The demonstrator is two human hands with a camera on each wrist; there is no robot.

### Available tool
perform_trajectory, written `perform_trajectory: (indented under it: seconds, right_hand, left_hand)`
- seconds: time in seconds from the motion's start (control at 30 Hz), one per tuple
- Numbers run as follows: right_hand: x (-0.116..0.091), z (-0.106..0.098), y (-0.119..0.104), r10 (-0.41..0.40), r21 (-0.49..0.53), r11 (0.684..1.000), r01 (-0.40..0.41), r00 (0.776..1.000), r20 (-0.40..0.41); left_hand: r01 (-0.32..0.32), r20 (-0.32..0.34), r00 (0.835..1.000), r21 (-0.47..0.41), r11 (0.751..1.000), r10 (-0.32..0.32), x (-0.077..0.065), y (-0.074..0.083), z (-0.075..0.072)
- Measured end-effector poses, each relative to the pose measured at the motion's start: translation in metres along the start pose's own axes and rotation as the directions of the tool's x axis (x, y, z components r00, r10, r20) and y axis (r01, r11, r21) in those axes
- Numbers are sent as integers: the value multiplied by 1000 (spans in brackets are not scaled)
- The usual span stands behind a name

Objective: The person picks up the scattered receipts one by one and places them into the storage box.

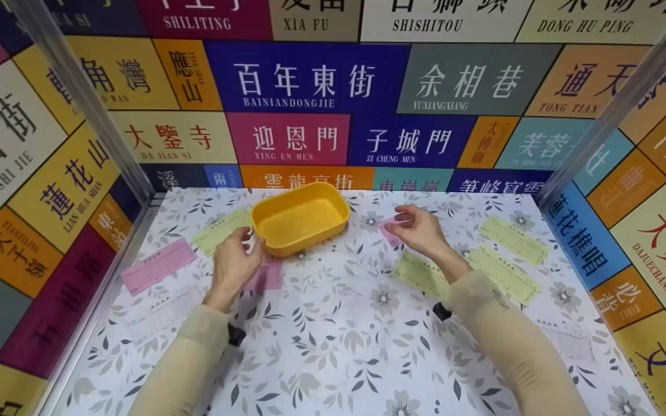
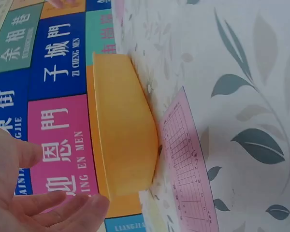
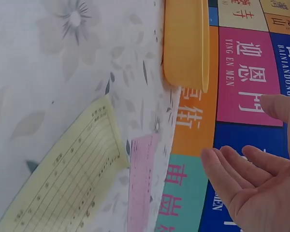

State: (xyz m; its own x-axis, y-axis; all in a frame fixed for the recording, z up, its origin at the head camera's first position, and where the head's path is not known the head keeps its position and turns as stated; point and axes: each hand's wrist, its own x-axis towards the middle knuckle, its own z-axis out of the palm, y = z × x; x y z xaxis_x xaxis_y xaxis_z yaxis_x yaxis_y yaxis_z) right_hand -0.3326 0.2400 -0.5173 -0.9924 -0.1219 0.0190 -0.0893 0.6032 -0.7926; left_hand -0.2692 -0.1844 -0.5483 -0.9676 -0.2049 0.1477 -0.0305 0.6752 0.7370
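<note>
A yellow rectangular plastic box (image 1: 310, 238) stands toward the back of the table. My left hand (image 1: 233, 264) is beside its left end, fingers loosely bent and holding nothing. In the left wrist view, the fingertips overlap the near corner of the box (image 2: 123, 125). A pink printed slip (image 1: 269, 275) lies partly hidden by that hand. To the right of the box, my right hand (image 1: 422, 231) hovers over another pink slip (image 1: 389, 233). Its fingers are relaxed with nothing between them in the right wrist view. A yellow-green slip (image 3: 70, 174) lies under the right wrist.
More slips lie on the flowered tablecloth (image 1: 333, 346): pink (image 1: 158, 267), yellow-green (image 1: 217, 231) and white (image 1: 162, 318) at left, two yellow-green (image 1: 503, 274) and a white one (image 1: 567, 341) at right. Sign-covered panels (image 1: 315, 81) wall in the back and sides.
</note>
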Motion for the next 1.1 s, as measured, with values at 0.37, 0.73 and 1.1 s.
perform_trajectory:
  seconds: [0.37,0.73,1.1]
  right_hand:
    - [46,25,-8,287,365,882,-299,954,88]
    - [76,62,-23,417,490,761,-426,899,135]
    - [98,91,-35,464,441,770,-462,879,110]
  left_hand:
    - [301,102,953,-198,933,-286,34,-6,-3]
    - [538,255,843,-366,760,-474,48,-15,9]
    - [577,267,817,-382,722,-511,59,-13,16]
